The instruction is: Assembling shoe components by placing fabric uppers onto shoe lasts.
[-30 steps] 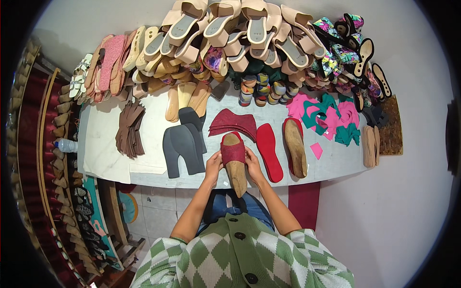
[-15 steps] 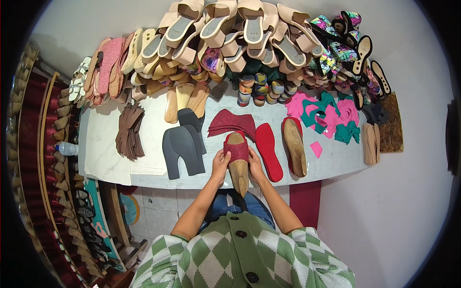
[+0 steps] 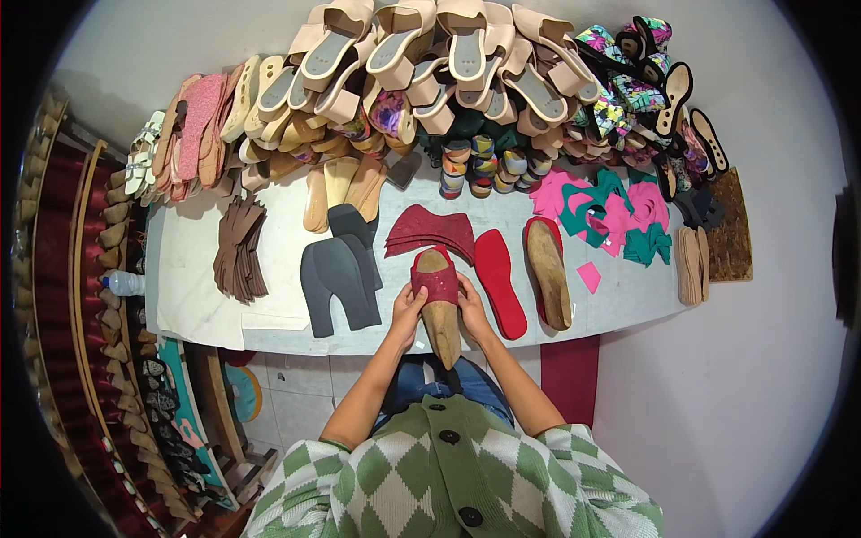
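Between both hands I hold a wooden shoe last (image 3: pixel 442 325) with a dark red upper strap (image 3: pixel 435 286) wrapped across it, its pointed end toward me. My left hand (image 3: pixel 410 309) grips the strap's left side, thumb on top. On the other side my right hand (image 3: pixel 469 303) closes round the strap's edge. Just beyond lies a small stack of dark red strap pieces (image 3: pixel 429 231). A red insole (image 3: pixel 500 284) rests to the right of my hands, and past it a second wooden last (image 3: pixel 547 278) lies on a red sole. What lies under the held last is hidden.
Dark grey sole pieces (image 3: pixel 338 287) and brown strips (image 3: pixel 240 249) lie to the left on the table (image 3: pixel 287 211). Pink and green scraps (image 3: pixel 613 212) sit at right. Heeled sandals (image 3: pixel 466 54) are piled along the back. A shelf of lasts (image 3: pixel 117 332) stands at far left.
The last and strap tilt slightly and shift a little to the left in my hands. Both hands keep their hold; the view moves slightly.
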A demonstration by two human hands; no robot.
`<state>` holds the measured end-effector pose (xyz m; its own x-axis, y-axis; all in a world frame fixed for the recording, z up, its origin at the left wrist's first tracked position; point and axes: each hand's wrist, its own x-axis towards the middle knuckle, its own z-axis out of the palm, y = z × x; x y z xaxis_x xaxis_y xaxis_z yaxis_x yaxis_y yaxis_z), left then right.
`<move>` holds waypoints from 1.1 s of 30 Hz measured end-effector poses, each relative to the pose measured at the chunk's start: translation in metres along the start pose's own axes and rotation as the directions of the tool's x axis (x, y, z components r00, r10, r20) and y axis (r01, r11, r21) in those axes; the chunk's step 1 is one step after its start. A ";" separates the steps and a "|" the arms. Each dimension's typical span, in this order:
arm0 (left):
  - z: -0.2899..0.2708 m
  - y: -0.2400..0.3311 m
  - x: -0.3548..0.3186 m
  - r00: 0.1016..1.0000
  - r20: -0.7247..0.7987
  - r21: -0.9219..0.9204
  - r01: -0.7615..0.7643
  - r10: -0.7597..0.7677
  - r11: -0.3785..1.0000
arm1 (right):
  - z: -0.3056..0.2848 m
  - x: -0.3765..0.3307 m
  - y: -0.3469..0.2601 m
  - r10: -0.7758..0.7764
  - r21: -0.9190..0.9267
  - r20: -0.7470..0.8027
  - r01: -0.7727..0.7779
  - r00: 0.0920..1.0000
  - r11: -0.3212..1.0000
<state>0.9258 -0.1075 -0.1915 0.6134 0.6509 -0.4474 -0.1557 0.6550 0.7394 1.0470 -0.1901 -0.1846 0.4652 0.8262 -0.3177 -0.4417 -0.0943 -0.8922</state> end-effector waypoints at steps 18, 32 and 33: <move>-0.004 0.007 -0.004 0.998 0.053 -0.071 0.034 -0.030 0.997 | -0.012 0.003 0.004 0.045 -0.061 0.008 -0.045 0.999 0.997; 0.010 0.003 0.004 0.998 -0.046 0.074 -0.035 0.039 0.997 | -0.006 0.011 -0.016 0.125 -0.094 0.067 -0.118 0.990 0.988; 0.009 0.003 0.004 0.998 -0.047 0.075 -0.036 0.040 0.997 | -0.006 0.013 -0.017 0.129 -0.086 0.074 -0.123 0.989 0.989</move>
<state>0.9347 -0.1065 -0.1867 0.5698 0.6937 -0.4405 -0.1198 0.6004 0.7907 1.0654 -0.1808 -0.1751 0.3461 0.8460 -0.4057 -0.4277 -0.2426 -0.8708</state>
